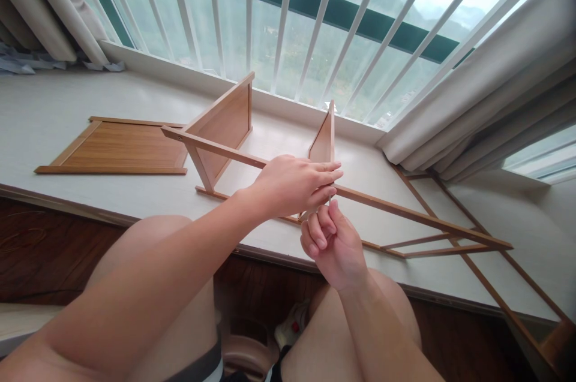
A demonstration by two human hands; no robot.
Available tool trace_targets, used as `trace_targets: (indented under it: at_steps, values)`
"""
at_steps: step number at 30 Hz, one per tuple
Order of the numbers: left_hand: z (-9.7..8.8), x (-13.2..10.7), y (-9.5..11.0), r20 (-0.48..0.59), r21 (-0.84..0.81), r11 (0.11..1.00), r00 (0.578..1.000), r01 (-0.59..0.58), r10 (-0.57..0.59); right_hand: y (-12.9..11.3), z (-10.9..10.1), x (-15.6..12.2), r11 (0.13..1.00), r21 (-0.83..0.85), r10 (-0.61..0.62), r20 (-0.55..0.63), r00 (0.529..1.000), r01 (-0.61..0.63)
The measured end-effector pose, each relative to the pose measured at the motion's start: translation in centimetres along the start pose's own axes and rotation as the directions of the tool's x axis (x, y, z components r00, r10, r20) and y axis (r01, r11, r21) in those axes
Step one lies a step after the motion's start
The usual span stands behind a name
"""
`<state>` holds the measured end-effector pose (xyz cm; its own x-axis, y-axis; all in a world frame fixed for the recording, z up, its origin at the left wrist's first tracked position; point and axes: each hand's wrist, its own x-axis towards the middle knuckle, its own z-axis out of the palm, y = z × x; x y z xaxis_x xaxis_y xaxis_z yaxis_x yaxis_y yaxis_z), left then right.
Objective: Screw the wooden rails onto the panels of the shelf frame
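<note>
A wooden shelf frame (396, 209) stands on the white ledge, its long rail running left to right in front of me. Two panels, the left panel (227, 124) and the middle panel (324, 136), stand upright against the rail. My left hand (299, 185) lies over the rail at the middle panel, fingers stretched together and gripping the frame; its thumb is hidden. Just below, my right hand (335, 241) is closed in a pinch around a thin metal rod (330, 198), pointing up at the rail's joint. The rod's full shape is hidden by the fingers.
A loose wooden panel (119, 145) lies flat at the left of the ledge (54, 97). Another wooden frame (483, 274) leans at the right. White window bars (249, 16) rise behind, with curtains (477, 70) at both sides. A brown stool or bin (249, 349) is below, between my legs.
</note>
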<state>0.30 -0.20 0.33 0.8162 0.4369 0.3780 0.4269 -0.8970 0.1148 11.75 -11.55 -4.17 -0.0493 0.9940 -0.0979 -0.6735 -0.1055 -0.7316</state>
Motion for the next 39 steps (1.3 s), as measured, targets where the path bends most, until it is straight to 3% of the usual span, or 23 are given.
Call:
trace_targets:
  at_steps: [8, 17, 27, 31, 35, 39]
  values:
    - [0.3, 0.1, -0.1, -0.014, -0.006, 1.0, 1.0, 0.018, -0.018, -0.3, -0.3, -0.5, 0.995, 0.094, -0.024, 0.099, 0.995, 0.014]
    - [0.3, 0.1, -0.2, -0.027, 0.009, 1.0, 1.0, -0.001, 0.001, 1.1, 0.0, -0.6, 0.974, 0.225, -0.032, 0.074, 0.997, 0.015]
    - [0.3, 0.1, -0.2, -0.027, -0.001, 1.0, 1.0, -0.015, 0.015, 1.9, 0.3, -0.4, 0.847, 0.528, -0.009, 0.117, 0.993, -0.055]
    - [0.3, 0.1, -0.1, -0.021, 0.009, 1.0, 1.0, -0.003, 0.003, 2.0, 0.3, -0.3, 0.895, 0.445, -0.015, 0.098, 0.995, -0.03]
    - [0.2, 0.0, -0.1, -0.02, 0.019, 1.0, 1.0, 0.007, -0.007, 1.7, 0.0, -0.2, 0.971, 0.238, -0.024, 0.032, 0.999, 0.016]
    - [0.1, 0.0, -0.1, -0.017, 0.013, 1.0, 1.0, 0.007, -0.007, 1.7, -0.2, -0.3, 0.994, 0.03, -0.104, -0.029, 0.994, 0.105]
